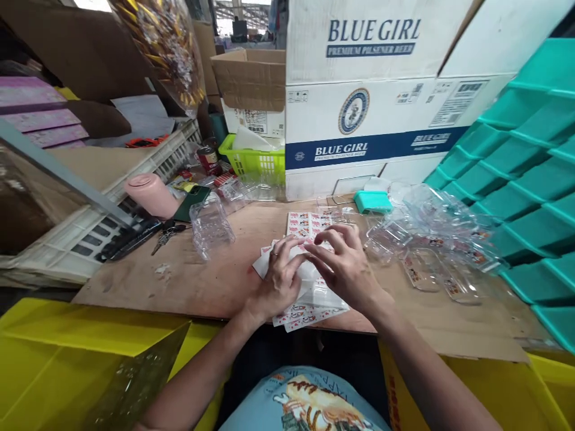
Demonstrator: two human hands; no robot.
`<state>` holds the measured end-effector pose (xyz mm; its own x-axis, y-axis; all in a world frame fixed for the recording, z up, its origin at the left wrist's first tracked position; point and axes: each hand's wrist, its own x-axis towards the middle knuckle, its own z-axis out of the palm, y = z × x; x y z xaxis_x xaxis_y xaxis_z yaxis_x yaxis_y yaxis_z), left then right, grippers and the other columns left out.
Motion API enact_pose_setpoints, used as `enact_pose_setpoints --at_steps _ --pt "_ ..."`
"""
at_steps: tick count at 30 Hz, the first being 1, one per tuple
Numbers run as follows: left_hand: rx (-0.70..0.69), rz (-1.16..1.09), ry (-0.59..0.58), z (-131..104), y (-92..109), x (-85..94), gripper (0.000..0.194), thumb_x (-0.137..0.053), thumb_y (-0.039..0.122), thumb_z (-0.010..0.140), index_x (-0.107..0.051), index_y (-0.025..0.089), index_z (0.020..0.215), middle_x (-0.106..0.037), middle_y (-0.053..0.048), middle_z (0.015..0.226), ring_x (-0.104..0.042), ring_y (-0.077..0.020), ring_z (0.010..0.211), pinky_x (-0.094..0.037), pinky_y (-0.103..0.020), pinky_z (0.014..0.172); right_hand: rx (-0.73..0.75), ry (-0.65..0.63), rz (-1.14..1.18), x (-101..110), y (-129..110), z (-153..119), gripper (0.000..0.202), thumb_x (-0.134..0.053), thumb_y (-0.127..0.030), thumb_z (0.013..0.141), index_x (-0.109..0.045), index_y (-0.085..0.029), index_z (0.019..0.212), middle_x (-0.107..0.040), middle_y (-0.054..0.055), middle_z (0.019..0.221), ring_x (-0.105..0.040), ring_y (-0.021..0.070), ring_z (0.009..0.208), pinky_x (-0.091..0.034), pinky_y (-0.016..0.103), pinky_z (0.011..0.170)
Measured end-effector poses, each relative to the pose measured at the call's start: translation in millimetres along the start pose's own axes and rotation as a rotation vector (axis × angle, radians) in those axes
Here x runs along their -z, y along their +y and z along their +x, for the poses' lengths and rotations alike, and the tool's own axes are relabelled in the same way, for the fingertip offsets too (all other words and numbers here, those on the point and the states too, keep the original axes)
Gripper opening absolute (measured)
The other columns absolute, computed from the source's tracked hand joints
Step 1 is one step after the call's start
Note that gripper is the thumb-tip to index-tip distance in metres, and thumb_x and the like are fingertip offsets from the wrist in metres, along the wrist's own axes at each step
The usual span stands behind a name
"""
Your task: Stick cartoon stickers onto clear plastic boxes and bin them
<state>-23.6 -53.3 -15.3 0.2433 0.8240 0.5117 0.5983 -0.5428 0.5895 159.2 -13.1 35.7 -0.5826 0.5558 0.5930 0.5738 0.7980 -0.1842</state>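
Above a small stack of sticker sheets (299, 224) printed with red and dark figures, both hands meet at their fingertips. My left hand (283, 278), with a ring on one finger, is curled with its thumb stretched towards the right fingertips. My right hand (345, 263) has its fingers bent and its thumb and index finger close together by the left hand. Whatever lies between the fingertips is too small to make out. A clear plastic piece (309, 281) lies under the hands on the sheets, partly hidden by them.
Clear plastic cases (422, 269), some with stickers, lie to the right beside stacked turquoise bins (516, 155). White cartons (359, 120) stand behind. On the left are a clear plastic container (211, 230), keys (166, 236) and a pink cup (150, 194). Yellow boxes (90, 335) flank me below the table.
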Motion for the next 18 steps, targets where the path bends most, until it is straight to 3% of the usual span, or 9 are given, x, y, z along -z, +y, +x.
enact_pose_setpoints --at_steps 2,5,7,10,12,14,18 --pt "-0.036 0.089 -0.018 1.2 5.8 4.7 0.062 -0.044 -0.004 0.077 -0.057 0.024 0.131 -0.042 -0.011 0.147 -0.026 -0.0309 0.145 -0.027 -0.057 0.118 0.101 -0.025 -0.091 6.7 -2.9 2.8 0.018 -0.059 -0.015 0.091 -0.072 -0.027 0.098 -0.066 0.009 0.104 -0.052 0.0316 0.108 -0.035 0.062 0.098" --pt "-0.031 0.093 -0.002 0.3 4.4 15.9 0.064 -0.049 0.004 0.083 -0.047 0.028 0.143 -0.043 -0.010 0.146 -0.033 -0.0299 0.142 -0.033 -0.052 0.116 0.104 0.144 -0.046 12.3 -6.0 -0.1 0.019 -0.065 -0.013 0.087 -0.071 -0.028 0.096 -0.065 0.007 0.099 -0.055 0.0295 0.103 -0.038 0.060 0.098" --pt "0.053 0.102 0.103 -5.2 -7.2 31.8 0.063 -0.054 0.013 0.087 -0.040 0.027 0.147 -0.046 -0.011 0.141 -0.043 -0.0273 0.134 -0.040 -0.045 0.111 -0.034 0.297 0.054 15.7 -6.8 -5.0 0.022 -0.070 -0.014 0.084 -0.072 -0.031 0.098 -0.064 0.006 0.097 -0.057 0.0275 0.099 -0.042 0.055 0.096" --pt "0.245 0.325 0.318 -20.9 -39.2 67.4 0.047 -0.055 0.020 0.091 -0.050 0.021 0.138 -0.055 -0.012 0.125 -0.054 -0.0256 0.119 -0.046 -0.041 0.104 -0.306 0.426 0.298 16.9 -9.0 -11.4 0.025 -0.069 -0.020 0.086 -0.072 -0.033 0.108 -0.062 0.007 0.102 -0.058 0.0262 0.100 -0.047 0.049 0.091" --pt "0.321 0.545 0.317 -32.0 -64.3 90.4 0.035 -0.056 0.022 0.091 -0.058 0.017 0.125 -0.060 -0.013 0.113 -0.056 -0.0286 0.113 -0.045 -0.045 0.102 -0.406 0.387 0.507 10.9 -13.3 -12.9 0.035 -0.067 -0.024 0.088 -0.067 -0.032 0.122 -0.061 0.007 0.105 -0.059 0.0255 0.102 -0.049 0.047 0.091" --pt "0.336 0.684 0.227 -40.6 -85.5 104.9 0.029 -0.058 0.024 0.090 -0.061 0.015 0.117 -0.062 -0.014 0.106 -0.056 -0.0312 0.111 -0.045 -0.047 0.099 -0.435 0.279 0.667 -1.3 -20.4 -12.0 0.050 -0.065 -0.026 0.090 -0.055 -0.031 0.139 -0.059 0.008 0.106 -0.060 0.0245 0.102 -0.050 0.047 0.094" --pt "0.307 0.687 0.100 -46.2 -109.0 103.0 0.026 -0.053 0.027 0.094 -0.059 0.016 0.116 -0.065 -0.013 0.105 -0.060 -0.0274 0.103 -0.048 -0.038 0.089 -0.423 0.136 0.787 -32.3 -39.1 -7.8 0.071 -0.063 -0.026 0.091 -0.030 -0.031 0.154 -0.060 0.008 0.108 -0.062 0.0221 0.098 -0.052 0.045 0.093"
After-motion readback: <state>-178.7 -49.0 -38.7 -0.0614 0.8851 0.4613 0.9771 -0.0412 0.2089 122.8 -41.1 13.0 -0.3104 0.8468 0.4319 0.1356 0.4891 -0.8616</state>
